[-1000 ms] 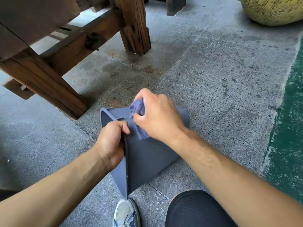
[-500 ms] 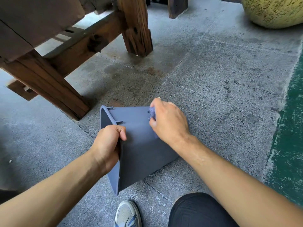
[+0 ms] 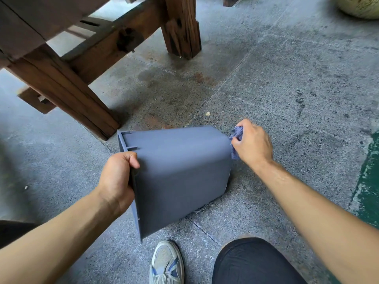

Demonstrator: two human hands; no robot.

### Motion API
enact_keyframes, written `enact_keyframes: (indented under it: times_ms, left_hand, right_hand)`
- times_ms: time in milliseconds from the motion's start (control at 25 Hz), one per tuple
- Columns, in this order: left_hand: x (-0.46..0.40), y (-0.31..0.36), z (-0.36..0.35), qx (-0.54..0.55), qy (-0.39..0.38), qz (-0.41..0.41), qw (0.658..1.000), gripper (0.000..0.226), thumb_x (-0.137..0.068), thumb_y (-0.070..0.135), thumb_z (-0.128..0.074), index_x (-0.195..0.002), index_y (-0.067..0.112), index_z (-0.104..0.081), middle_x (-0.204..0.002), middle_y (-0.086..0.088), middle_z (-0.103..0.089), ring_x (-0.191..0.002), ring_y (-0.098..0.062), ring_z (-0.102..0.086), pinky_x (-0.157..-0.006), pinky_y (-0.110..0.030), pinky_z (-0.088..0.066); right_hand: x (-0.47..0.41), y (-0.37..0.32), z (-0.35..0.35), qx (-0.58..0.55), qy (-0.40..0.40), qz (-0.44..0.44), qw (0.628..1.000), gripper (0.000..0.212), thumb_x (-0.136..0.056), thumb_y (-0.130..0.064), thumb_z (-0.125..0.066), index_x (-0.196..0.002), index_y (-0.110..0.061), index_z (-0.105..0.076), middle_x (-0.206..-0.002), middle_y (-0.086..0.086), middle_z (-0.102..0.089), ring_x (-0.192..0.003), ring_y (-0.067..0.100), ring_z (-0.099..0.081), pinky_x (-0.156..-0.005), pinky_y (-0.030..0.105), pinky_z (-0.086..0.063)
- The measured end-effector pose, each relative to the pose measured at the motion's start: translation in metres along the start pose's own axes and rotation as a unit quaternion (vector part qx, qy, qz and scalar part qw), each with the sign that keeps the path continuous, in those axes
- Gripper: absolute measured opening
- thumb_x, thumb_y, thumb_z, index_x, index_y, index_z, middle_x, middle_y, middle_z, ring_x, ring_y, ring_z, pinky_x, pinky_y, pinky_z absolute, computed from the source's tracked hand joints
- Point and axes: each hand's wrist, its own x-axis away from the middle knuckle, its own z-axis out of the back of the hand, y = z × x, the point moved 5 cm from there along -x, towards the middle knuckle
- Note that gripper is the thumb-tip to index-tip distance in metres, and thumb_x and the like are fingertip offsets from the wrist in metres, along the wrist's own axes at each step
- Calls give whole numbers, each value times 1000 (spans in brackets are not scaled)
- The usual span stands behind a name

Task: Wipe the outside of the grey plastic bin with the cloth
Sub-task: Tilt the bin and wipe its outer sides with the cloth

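Observation:
The grey plastic bin (image 3: pixel 180 171) lies tipped on its side on the stone floor, its rim pointing left and its base to the right. My left hand (image 3: pixel 118 177) grips the rim at the near left. A bunched blue-grey cloth (image 3: pixel 235 138) is held in my right hand (image 3: pixel 252 144), pressed against the bin's upper right edge by the base. Most of the cloth is hidden inside the fist.
Heavy wooden bench legs (image 3: pixel 78 95) and a post (image 3: pixel 182 27) stand just behind and left of the bin. A yellowish round pot (image 3: pixel 361 7) sits at the far right. Green painted floor (image 3: pixel 369 177) runs along the right. My shoe (image 3: pixel 166 263) and knee (image 3: pixel 254 263) are below the bin.
My right hand has slid the cloth along the bin's top side from near the rim to the base end. The bin has tilted flatter, showing more of its side.

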Motion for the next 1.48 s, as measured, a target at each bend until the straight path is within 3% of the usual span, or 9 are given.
enact_keyframes:
  times_ms: [200, 400, 560, 680, 840, 960, 1160, 1360, 1480]
  left_hand:
    - [2, 28, 9, -48, 16, -36, 998, 28, -52, 10, -46, -77, 16, -58, -78, -8, -63, -61, -27, -60, -59, -28, -46]
    - [-5, 42, -21, -124, 11, -73, 990, 11, -75, 13, -55, -72, 8, -65, -61, -13, -68, -48, -25, -64, -54, -28, -57]
    - [-27, 46, -65, -179, -4, -65, 982, 13, -78, 21, -57, -77, 9, -61, -70, -16, -63, -58, -26, -63, -64, -34, -52]
    - [-47, 56, -93, -230, -20, -98, 968, 22, -69, 30, -60, -78, 10, -60, -80, -15, -56, -73, -27, -56, -69, -38, -45]
    - [-75, 56, -122, -304, -21, -138, 942, 26, -75, 38, -57, -78, 13, -52, -77, -12, -48, -69, -24, -50, -63, -38, -41]
    - [-90, 50, -145, -346, -10, -143, 927, 37, -77, 45, -60, -64, 14, -44, -65, -10, -45, -61, -25, -48, -59, -30, -42]
    - [-107, 25, -164, -428, 3, -157, 890, 53, -85, 53, -65, -60, 15, -39, -58, -3, -39, -53, -21, -39, -45, -29, -28]
    - [-112, 12, -154, -470, 20, -155, 868, 56, -84, 53, -65, -55, 15, -36, -53, -3, -37, -48, -22, -35, -43, -29, -26]
    - [-111, 9, -153, -471, 21, -161, 867, 56, -84, 52, -65, -54, 15, -35, -50, -2, -37, -47, -22, -35, -44, -30, -27]
  right_hand:
    - [29, 1, -23, 17, -94, -12, 995, 48, -81, -20, -71, -121, -36, -52, -97, 3, -71, -80, 27, -65, -71, 37, -56]
    - [60, -19, -40, 32, -216, 61, 974, 66, -84, -26, -73, -141, -45, -44, -108, 3, -69, -86, 23, -67, -81, 37, -58]
    - [69, -18, -56, -35, -321, 10, 946, 82, -85, -21, -72, -150, -50, -30, -81, 2, -70, -61, 15, -55, -63, 33, -57]
    - [64, -13, -64, -63, -334, -22, 940, 90, -82, -20, -71, -149, -56, -23, -64, -1, -61, -52, 11, -50, -56, 27, -44]
    - [73, -10, -84, -70, -360, -63, 928, 102, -82, -28, -73, -153, -54, -5, -97, 7, -67, -83, 21, -64, -78, 30, -50]
    - [79, -1, -99, -61, -363, -92, 925, 106, -83, -30, -74, -154, -51, 2, -108, 9, -66, -94, 24, -65, -88, 35, -52]
    - [84, -5, -123, -96, -396, -120, 905, 107, -83, -22, -76, -158, -39, -1, -117, 8, -69, -107, 25, -66, -96, 33, -50]
    - [89, -5, -134, -149, -404, -129, 893, 106, -81, -19, -77, -156, -45, -7, -92, 1, -70, -89, 18, -68, -83, 30, -51]
    - [85, -1, -130, -197, -371, -168, 892, 96, -80, -15, -79, -155, -34, -21, -101, -3, -70, -96, 17, -67, -90, 31, -51]
